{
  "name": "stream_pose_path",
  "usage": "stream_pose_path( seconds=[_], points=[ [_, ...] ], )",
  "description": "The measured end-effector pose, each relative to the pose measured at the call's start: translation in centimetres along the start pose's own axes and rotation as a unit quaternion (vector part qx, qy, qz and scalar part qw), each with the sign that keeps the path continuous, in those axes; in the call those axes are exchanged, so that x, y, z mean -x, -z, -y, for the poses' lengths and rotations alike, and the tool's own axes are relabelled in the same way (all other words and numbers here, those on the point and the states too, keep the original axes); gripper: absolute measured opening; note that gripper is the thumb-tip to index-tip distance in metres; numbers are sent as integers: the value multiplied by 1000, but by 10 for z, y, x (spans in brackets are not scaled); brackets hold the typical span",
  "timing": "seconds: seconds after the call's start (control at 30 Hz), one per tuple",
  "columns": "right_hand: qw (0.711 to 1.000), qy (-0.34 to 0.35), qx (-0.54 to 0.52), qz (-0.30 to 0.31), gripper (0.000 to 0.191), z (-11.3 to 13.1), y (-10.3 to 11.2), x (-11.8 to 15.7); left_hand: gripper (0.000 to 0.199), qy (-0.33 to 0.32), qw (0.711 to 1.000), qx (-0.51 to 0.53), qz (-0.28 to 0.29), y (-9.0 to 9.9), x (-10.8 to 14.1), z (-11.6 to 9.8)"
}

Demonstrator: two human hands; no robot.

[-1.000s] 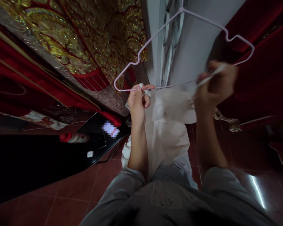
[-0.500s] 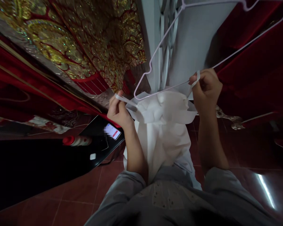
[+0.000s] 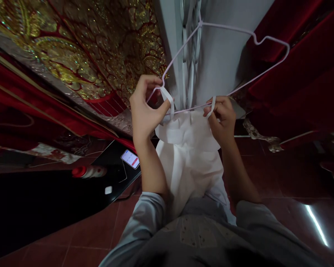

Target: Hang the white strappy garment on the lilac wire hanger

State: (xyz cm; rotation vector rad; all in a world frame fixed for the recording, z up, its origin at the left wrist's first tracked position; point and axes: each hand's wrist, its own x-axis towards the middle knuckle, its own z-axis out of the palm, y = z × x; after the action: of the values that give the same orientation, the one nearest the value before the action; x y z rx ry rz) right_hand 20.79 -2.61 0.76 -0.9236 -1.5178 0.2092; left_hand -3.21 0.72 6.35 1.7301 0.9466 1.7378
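A white garment (image 3: 189, 155) hangs in front of my body below a pale pink wire hanger (image 3: 228, 28). My left hand (image 3: 149, 105) pinches a white strap (image 3: 168, 99) at the hanger's left notch, where the strap lies over the wire. Fingers of my right hand (image 3: 222, 116) are closed on a second white strap (image 3: 213, 105), beside the hanger's bottom bar. The garment's gathered top edge sits just under that bar, between my two hands.
Gold sequined red garments (image 3: 100, 48) hang at the left, dark red cloth (image 3: 303, 81) at the right. On a black table (image 3: 58, 200) are a phone (image 3: 130, 158), a red-capped bottle (image 3: 89, 171) and a small white case (image 3: 108, 190). Behind the hanger stands a grey panel (image 3: 219, 59).
My left hand has moved up and right to the hanger's left end, bringing its strap over the wire. My right hand has shifted left and slightly down. The hanger appears lower and further left.
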Motion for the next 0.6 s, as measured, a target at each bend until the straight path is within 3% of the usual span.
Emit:
stream_pose_path(
  seconds=[0.1,0.17,0.23,0.27,0.33,0.43,0.5,0.6],
  points=[
    [1000,-17,1,4,38,1,-3,1,44,31,993,50,-98,-2,10,8],
    [1000,-22,-4,7,34,1,-5,3,48,61,976,98,-187,-6,26,21],
    [1000,-23,-16,11,30,1,-8,5,50,120,949,171,-236,-16,47,29],
    [999,-23,-23,14,28,2,-9,5,49,161,935,217,-230,-22,57,30],
    [999,-25,-32,17,24,4,-13,7,44,182,925,264,-204,-37,72,26],
    [999,-26,-24,24,21,7,-17,10,35,150,931,277,-187,-52,79,13],
    [1000,-22,-7,12,28,3,-17,13,35,130,933,284,-178,-53,76,9],
    [995,-17,23,-94,44,-23,-3,11,40,115,939,277,-165,-43,68,13]
  ],
)
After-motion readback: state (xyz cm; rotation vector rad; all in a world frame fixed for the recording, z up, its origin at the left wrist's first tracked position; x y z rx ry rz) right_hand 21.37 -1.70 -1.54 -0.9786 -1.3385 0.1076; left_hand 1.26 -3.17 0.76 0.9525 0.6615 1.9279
